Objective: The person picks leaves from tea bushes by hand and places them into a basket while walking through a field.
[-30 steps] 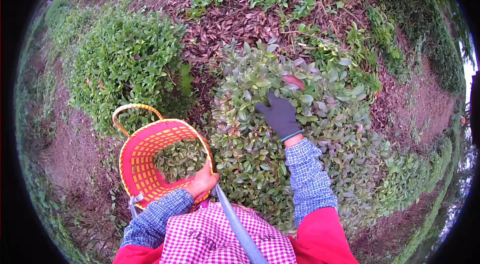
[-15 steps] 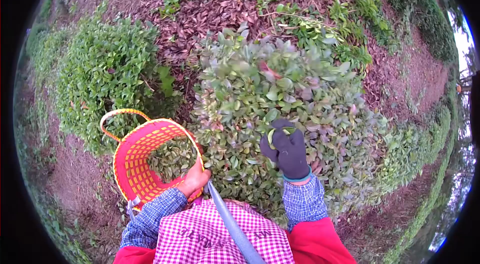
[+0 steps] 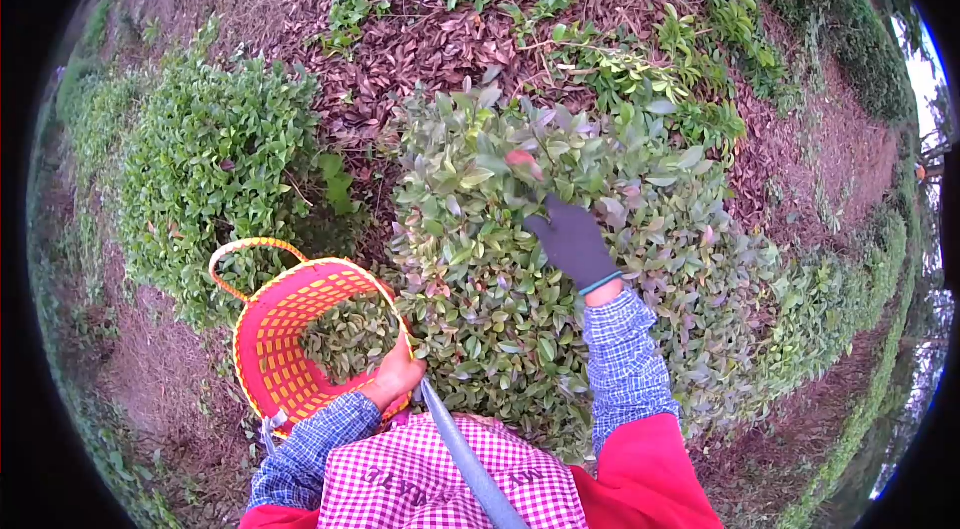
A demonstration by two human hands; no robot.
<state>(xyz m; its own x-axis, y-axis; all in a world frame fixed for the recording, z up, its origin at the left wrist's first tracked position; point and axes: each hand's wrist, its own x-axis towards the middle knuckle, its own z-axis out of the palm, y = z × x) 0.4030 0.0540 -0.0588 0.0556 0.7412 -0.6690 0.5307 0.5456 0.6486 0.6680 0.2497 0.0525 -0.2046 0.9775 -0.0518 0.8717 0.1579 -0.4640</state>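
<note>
At the bottom edge, a checked apron (image 3: 440, 484) is crossed by a grey strap (image 3: 468, 459). Just above, left of centre, the bare left hand (image 3: 398, 374) is clenched on the near right rim of a red-and-yellow woven basket (image 3: 270, 344), which tilts open; leaves (image 3: 345, 334) lie inside it, partly hidden by that hand and wrist. Right of centre, the gloved right hand (image 3: 572, 241) reaches into a leafy shrub (image 3: 490, 324), foliage directly under and around it; the glove hides most of the fingers, so I cannot tell whether they grasp anything. A reddish leaf (image 3: 524, 164) sits just above its fingertips. Farther off, a greener bush (image 3: 215, 159) fills the upper left, and brown leaf litter (image 3: 430, 54) covers the ground at upper centre.
</note>
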